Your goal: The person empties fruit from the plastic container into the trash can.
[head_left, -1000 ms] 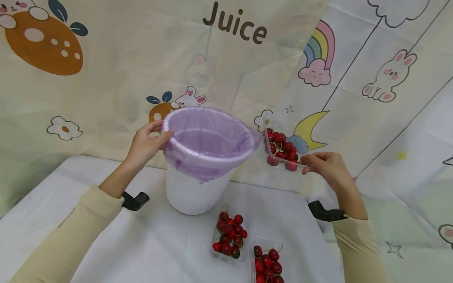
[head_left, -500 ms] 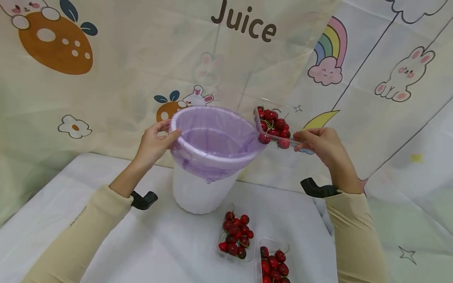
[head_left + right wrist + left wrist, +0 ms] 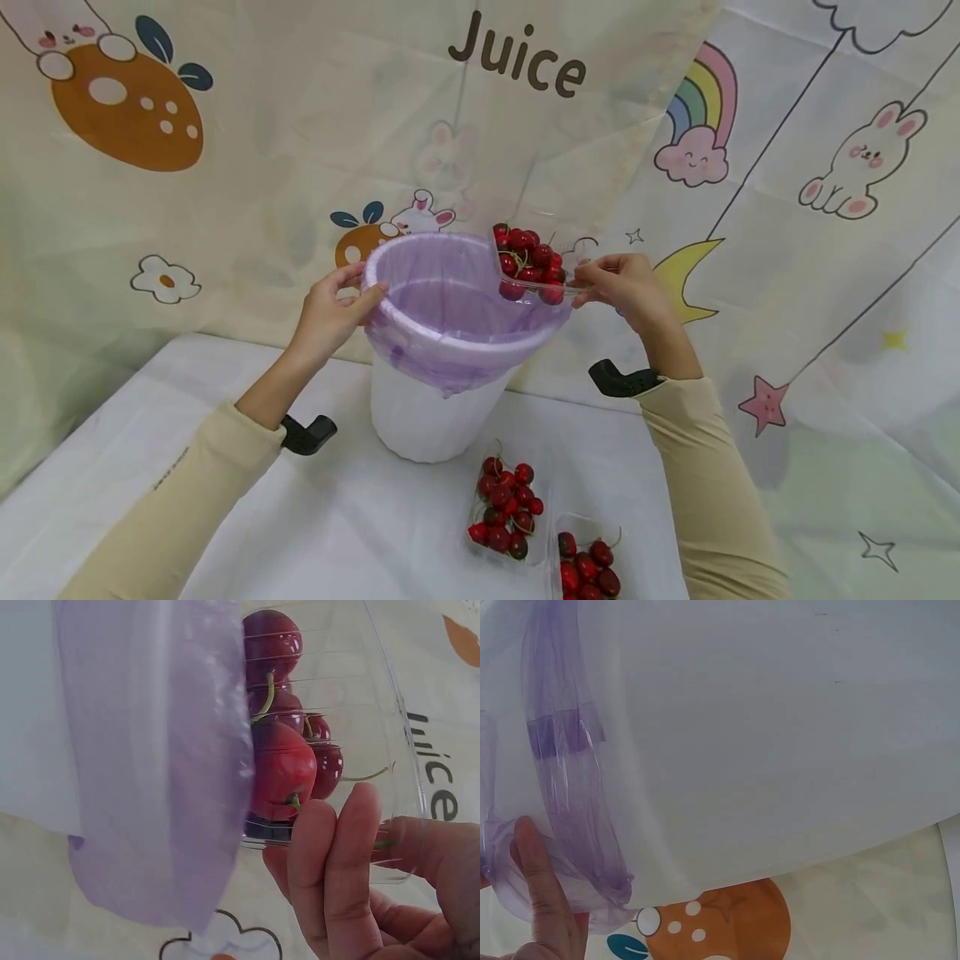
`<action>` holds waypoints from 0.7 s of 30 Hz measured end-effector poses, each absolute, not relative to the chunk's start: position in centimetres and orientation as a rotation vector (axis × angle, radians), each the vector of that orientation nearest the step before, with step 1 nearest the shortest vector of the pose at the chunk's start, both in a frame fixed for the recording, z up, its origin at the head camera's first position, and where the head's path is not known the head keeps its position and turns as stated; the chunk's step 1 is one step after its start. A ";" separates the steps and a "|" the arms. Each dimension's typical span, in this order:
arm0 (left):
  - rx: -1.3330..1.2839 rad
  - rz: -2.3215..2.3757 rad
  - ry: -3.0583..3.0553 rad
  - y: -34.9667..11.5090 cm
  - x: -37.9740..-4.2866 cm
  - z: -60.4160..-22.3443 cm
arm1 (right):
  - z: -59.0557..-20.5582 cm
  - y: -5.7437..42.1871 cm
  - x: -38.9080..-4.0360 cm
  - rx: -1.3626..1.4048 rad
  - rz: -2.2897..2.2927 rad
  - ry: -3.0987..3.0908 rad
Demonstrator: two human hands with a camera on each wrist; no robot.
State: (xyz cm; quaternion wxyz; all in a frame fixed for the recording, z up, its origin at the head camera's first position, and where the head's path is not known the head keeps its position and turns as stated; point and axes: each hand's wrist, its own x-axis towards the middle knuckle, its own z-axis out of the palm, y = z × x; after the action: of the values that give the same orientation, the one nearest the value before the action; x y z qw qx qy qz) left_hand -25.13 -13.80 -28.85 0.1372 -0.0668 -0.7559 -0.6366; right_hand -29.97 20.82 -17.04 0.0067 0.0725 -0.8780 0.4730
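Note:
A white trash can (image 3: 435, 425) with a purple bag (image 3: 450, 367) folded over its rim stands on the table. My left hand (image 3: 330, 312) grips the can's rim on the left, thumb near the top edge; in the left wrist view, fingers (image 3: 544, 885) lie against the bag outside. Over the right part of the can's mouth, my right hand (image 3: 626, 287) pinches the near right edge of a clear plastic box holding several dark red cherries (image 3: 528, 258). The right wrist view shows the cherries (image 3: 281, 769) through the box wall, partly hidden behind the bag.
Two more clear boxes of cherries rest on the white tablecloth (image 3: 360, 517): one box (image 3: 506, 508) right of the can's base, the other box (image 3: 588, 567) nearer, cut off by the frame. A printed cloth (image 3: 285, 192) hangs behind.
My right hand has moved left, carrying the box of cherries from beside the can to over its right rim. The left hand keeps its grip on the rim.

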 end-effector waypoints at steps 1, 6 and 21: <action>-0.191 -1.842 -2.190 -13.8 -25.1 -28.8 | -17.2 20.6 -30.2 0.241 1.494 -2.740; -0.196 -1.831 -2.193 -13.8 -25.0 -28.9 | -18.6 19.2 -31.2 0.350 1.496 -2.717; -0.185 -1.828 -2.194 -13.4 -24.9 -28.9 | -21.9 17.2 -31.9 0.670 0.815 -2.598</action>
State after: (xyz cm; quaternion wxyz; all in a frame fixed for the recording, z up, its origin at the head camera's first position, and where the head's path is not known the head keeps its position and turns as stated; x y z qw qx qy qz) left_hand -24.88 -13.42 -28.88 0.1395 -0.0639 -0.7593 -0.6324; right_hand -31.88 17.20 -21.86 0.1677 0.2356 -0.9134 0.2866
